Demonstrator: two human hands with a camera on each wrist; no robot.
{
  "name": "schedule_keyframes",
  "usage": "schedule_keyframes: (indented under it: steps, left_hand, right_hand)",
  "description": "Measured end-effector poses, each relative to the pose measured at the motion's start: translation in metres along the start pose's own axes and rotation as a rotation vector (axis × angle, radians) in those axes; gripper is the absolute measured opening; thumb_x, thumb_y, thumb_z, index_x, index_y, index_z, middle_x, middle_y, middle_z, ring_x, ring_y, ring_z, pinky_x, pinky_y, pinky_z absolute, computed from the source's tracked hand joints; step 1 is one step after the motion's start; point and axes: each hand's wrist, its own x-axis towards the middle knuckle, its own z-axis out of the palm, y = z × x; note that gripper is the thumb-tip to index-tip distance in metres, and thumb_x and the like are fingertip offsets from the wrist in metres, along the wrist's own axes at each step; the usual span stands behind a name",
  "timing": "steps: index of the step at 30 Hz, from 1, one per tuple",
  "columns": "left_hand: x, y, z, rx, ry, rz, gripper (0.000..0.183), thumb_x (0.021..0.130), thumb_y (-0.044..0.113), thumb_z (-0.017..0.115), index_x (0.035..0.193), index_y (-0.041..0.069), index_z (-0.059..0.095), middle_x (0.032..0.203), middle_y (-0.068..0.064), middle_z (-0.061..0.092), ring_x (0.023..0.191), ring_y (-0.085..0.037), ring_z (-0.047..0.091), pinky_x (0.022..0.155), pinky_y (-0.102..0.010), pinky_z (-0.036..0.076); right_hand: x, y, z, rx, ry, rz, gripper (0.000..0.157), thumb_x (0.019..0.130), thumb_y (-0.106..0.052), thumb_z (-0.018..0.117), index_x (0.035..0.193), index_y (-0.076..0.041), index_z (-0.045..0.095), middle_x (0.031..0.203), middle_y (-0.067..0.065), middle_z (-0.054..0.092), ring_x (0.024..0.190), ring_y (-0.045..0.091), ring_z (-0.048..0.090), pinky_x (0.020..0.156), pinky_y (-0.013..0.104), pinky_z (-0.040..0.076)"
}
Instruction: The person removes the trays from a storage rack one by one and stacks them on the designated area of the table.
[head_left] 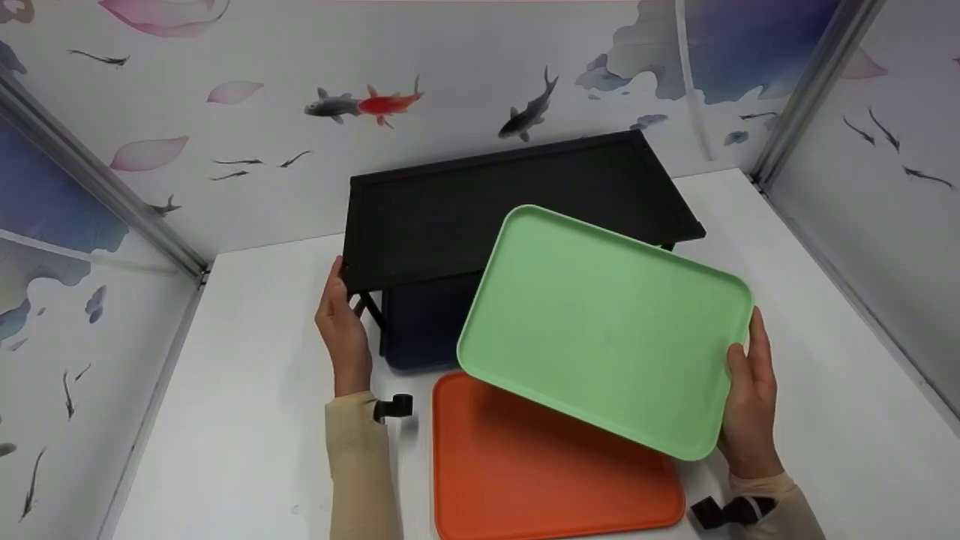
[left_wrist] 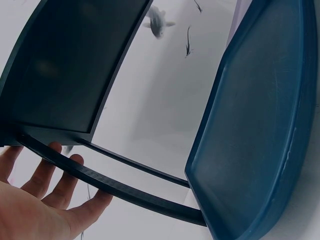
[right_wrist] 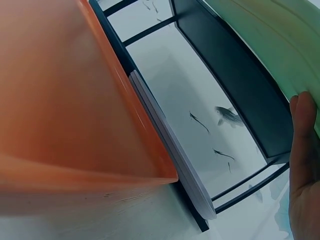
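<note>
My right hand [head_left: 752, 409] pinched green tray [head_left: 604, 330] by one end, above orange tray [head_left: 547, 472]; lopsided grip risked a slip. My left hand [head_left: 345, 334] gripped rack [head_left: 495, 202] near worktop's [head_left: 240, 397] far edge; a tray knock might've shifted it.

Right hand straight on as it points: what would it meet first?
Probably the back wall, right of the black rack; depth is unclear; the green tray may catch the rack first.
</note>
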Motion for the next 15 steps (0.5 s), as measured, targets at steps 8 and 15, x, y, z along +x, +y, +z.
schedule_keyframes:
  steps: [8,15]
  left_hand:
    - [0.0005,-0.001,0.0,-0.004,0.0,-0.008,0.045,0.112,0.036,0.041,0.152,0.02,0.051,0.155,0.001,0.051,0.142,-0.016,0.046,0.115,-0.054,0.039]
    - [0.0003,-0.0003,0.0004,-0.002,-0.005,0.004,0.046,0.112,0.035,0.041,0.153,0.018,0.051,0.155,-0.001,0.051,0.142,-0.017,0.047,0.115,-0.054,0.039]
  right_hand:
    - [-0.0017,-0.0005,0.0005,-0.005,-0.027,-0.005,0.058,0.112,-0.03,0.039,0.165,-0.036,0.015,0.171,-0.005,0.014,0.148,0.016,0.029,0.105,0.02,0.042]
    - [-0.0024,0.0003,0.0013,-0.021,-0.043,-0.022,0.057,0.112,-0.029,0.038,0.165,-0.034,0.017,0.171,-0.003,0.017,0.141,0.017,0.039,0.101,0.021,0.047]
